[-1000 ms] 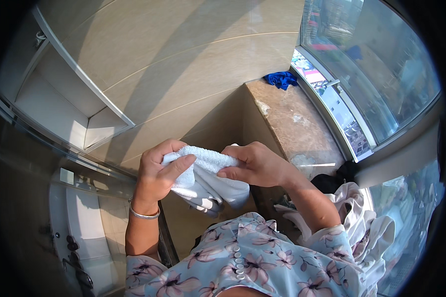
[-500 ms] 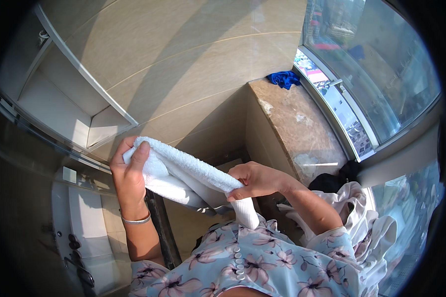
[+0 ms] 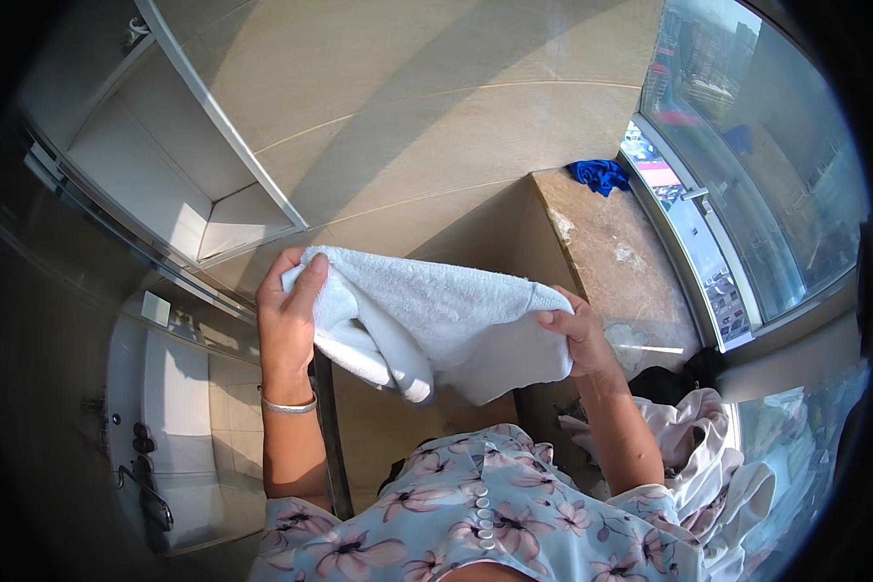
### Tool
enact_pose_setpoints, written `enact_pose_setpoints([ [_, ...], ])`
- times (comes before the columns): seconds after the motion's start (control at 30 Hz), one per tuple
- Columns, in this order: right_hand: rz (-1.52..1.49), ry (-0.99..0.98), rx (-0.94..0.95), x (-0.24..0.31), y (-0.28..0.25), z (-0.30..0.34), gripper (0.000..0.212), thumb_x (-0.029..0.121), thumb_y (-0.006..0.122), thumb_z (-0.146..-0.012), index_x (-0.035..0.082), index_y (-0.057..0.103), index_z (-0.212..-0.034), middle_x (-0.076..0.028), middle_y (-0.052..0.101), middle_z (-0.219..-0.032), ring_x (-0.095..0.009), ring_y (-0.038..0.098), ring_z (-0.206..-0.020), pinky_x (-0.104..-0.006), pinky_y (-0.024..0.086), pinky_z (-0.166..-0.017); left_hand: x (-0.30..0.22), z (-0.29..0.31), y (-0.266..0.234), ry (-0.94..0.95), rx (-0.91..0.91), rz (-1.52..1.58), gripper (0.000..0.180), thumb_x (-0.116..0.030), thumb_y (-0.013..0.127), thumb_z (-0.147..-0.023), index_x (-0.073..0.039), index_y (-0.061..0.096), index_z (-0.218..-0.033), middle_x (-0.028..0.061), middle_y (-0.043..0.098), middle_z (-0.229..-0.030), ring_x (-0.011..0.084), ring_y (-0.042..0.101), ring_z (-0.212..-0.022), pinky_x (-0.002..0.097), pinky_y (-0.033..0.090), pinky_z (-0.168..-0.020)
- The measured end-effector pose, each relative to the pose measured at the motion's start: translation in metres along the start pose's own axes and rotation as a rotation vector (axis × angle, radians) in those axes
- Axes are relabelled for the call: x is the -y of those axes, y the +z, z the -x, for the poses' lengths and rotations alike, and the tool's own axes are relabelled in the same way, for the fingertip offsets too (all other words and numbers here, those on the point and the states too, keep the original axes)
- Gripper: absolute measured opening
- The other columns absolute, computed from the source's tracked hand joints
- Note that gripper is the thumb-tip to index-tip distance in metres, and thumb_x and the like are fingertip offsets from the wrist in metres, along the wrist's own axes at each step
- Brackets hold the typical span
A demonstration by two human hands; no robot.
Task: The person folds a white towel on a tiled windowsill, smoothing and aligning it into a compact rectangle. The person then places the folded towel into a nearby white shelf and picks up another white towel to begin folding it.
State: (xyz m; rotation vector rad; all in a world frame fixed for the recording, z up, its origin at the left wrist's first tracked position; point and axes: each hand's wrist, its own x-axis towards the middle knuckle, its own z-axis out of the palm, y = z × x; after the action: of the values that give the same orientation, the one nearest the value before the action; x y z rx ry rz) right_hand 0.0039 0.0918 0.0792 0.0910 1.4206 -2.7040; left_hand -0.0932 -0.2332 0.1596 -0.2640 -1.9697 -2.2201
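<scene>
A white terry towel (image 3: 436,301) is stretched between my two hands in front of my body. Its upper edge runs almost straight, while the lower part hangs in loose folds. My left hand (image 3: 293,296) grips one upper corner, thumb on top; a silver bangle circles that wrist. At the other end my right hand (image 3: 582,335) pinches the towel's edge between thumb and fingers. The cloth covers some of the fingertips on both sides.
A brown stone ledge (image 3: 616,257) runs under the window at right, with a bundled blue cloth (image 3: 599,177) at its far end. Crumpled pale clothes (image 3: 694,427) and a black item (image 3: 664,383) lie near my right arm. An open-fronted white cabinet (image 3: 155,136) stands far left.
My right hand has moved outward to the right along the towel, which is now spread wider and flatter. My left hand still holds its corner. The view has shifted slightly.
</scene>
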Motion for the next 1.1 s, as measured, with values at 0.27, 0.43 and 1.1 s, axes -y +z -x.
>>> enact_pose_setpoints([
  [0.27, -0.06, -0.072, -0.045, 0.026, 0.088, -0.04, 0.027, 0.019, 0.078, -0.09, 0.005, 0.062, -0.108, -0.003, 0.066, -0.09, -0.012, 0.063, -0.077, -0.0295, 0.051, -0.067, 0.015, -0.016, -0.007, -0.008, -0.042, 0.229, 0.026, -0.015, 0.061, -0.104, 0.002, 0.065, -0.123, 0.0, 0.061, -0.1, 0.0069, 0.054, -0.09, 0.0223, 0.044, -0.082],
  [0.43, -0.022, -0.036, 0.076, 0.002, 0.132, -0.07, 0.028, 0.018, 0.082, -0.089, 0.007, 0.059, -0.102, 0.002, 0.06, -0.084, -0.007, 0.055, -0.072, -0.0245, 0.044, -0.063, 0.009, 0.006, 0.01, -0.074, 0.069, 0.319, 0.03, -0.013, 0.06, -0.103, 0.002, 0.063, -0.129, 0.0079, 0.066, -0.117, 0.0127, 0.061, -0.104, 0.0262, 0.048, -0.093],
  [1.1, 0.875, -0.492, 0.161, -0.017, 0.138, -0.029, 0.051, 0.02, 0.077, -0.089, -0.003, 0.056, -0.129, -0.01, 0.055, -0.096, -0.019, 0.055, -0.083, -0.0336, 0.048, -0.075, 0.0, 0.059, 0.057, -0.302, 0.254, 0.593, 0.082, -0.06, 0.039, -0.105, -0.007, 0.014, -0.164, 0.018, 0.046, -0.15, 0.0296, 0.048, -0.135, 0.0432, 0.037, -0.113],
])
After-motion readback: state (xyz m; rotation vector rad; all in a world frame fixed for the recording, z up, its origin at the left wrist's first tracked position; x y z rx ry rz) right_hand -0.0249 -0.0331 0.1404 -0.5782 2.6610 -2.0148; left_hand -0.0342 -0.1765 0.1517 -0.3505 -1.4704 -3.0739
